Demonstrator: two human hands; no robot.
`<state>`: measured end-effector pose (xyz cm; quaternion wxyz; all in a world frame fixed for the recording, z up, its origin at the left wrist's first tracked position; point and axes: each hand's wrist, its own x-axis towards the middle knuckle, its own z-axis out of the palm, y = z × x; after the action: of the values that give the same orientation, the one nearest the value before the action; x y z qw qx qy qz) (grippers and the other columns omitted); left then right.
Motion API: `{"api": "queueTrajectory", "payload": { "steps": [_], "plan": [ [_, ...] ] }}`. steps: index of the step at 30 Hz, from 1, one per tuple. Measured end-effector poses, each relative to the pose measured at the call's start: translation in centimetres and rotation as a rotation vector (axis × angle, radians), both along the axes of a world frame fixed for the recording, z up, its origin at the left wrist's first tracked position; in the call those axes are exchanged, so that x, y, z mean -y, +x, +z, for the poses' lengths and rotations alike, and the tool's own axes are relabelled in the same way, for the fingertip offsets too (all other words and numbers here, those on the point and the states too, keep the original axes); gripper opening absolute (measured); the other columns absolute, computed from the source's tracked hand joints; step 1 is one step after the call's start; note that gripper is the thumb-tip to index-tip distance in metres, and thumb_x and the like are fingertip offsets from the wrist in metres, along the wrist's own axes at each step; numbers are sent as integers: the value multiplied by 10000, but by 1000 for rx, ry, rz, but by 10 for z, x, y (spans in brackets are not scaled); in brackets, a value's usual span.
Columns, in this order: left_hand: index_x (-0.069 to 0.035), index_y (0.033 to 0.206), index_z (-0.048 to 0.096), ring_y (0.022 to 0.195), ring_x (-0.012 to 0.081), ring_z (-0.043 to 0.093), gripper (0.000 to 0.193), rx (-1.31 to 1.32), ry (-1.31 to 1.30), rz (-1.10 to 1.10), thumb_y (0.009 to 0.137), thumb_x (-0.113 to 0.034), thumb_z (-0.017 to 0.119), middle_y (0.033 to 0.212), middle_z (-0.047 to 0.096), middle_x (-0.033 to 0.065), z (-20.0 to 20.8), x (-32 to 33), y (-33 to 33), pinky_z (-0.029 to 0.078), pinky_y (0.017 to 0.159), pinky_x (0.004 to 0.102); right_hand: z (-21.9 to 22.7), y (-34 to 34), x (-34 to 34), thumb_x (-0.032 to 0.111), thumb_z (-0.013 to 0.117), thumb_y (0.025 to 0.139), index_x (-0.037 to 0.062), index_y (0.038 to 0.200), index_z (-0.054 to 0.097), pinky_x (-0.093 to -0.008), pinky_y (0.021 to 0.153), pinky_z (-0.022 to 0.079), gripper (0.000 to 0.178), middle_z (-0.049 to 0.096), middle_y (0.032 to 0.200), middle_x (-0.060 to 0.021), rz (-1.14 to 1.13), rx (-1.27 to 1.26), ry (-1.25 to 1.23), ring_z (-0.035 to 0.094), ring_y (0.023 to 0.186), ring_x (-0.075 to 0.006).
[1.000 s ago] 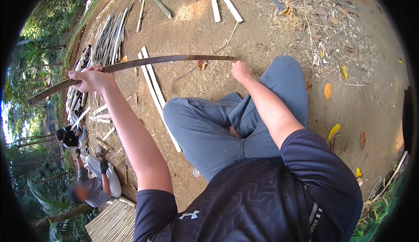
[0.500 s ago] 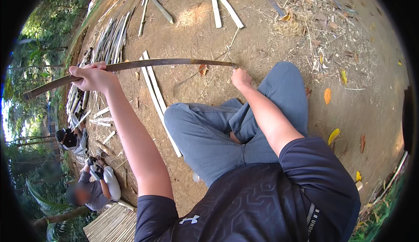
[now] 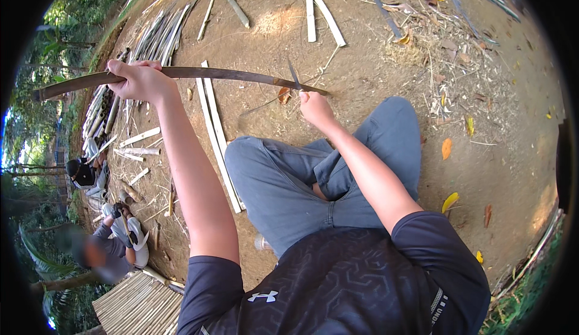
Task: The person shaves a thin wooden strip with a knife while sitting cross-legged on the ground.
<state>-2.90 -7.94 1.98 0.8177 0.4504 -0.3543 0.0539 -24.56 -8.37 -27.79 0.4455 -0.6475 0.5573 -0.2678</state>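
Note:
A long, dark brown, slightly curved bamboo strip (image 3: 223,73) stretches across in front of me above the dirt ground. Near its left end, my left hand (image 3: 143,83) is wrapped round it, thumb on top. My right hand (image 3: 315,108) is closed around a knife, its handle hidden in the fist. The thin dark knife blade (image 3: 293,71) points up and away, crossing the strip close to its right end. Beneath, my crossed legs (image 3: 283,178) in grey trousers rest on the ground.
Two pale bamboo slats (image 3: 212,124) lie left of my knee. A pile of split bamboo (image 3: 160,36) is at the far left. Two people (image 3: 123,232) sit at the left, near a bamboo slat mat (image 3: 139,305). Shavings and leaves (image 3: 443,63) litter the right.
My right hand has moved left along the strip with the knife, from the strip's right tip inward. The blade now shows above the strip. My left hand has shifted slightly right and up.

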Motion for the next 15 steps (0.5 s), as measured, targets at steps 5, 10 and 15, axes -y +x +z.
{"api": "queueTrajectory", "payload": {
  "steps": [5, 10, 15],
  "plan": [
    [1, 1162, 379, 358, 114, 416, 429, 3, 25, 9, 1052, -397, 495, 483, 444, 9, -1, -8, -1, 337, 346, 273, 13, 10, -20, 314, 475, 1020, -15, 950, 664, -531, 754, 496, 385, 674, 849, -277, -47, 12, -97, 650, 854, -471],
    [-46, 1066, 385, 383, 105, 431, 319, -16, 30, 35, 1067, -357, 461, 492, 445, 11, -3, -6, 15, 356, 354, 269, 25, 15, -10, 343, 479, 1015, -6, 1001, 677, -540, 792, 511, 402, 688, 960, -277, 26, -39, 11, 661, 920, -460],
    [-29, 1100, 395, 376, 117, 400, 303, -72, 3, 34, 1044, -304, 511, 502, 422, 25, -6, -6, 21, 356, 368, 294, 42, 21, -3, 369, 472, 1024, -4, 1019, 699, -531, 844, 524, 437, 707, 1008, -253, 47, -203, 25, 675, 968, -447]
  ]
}}
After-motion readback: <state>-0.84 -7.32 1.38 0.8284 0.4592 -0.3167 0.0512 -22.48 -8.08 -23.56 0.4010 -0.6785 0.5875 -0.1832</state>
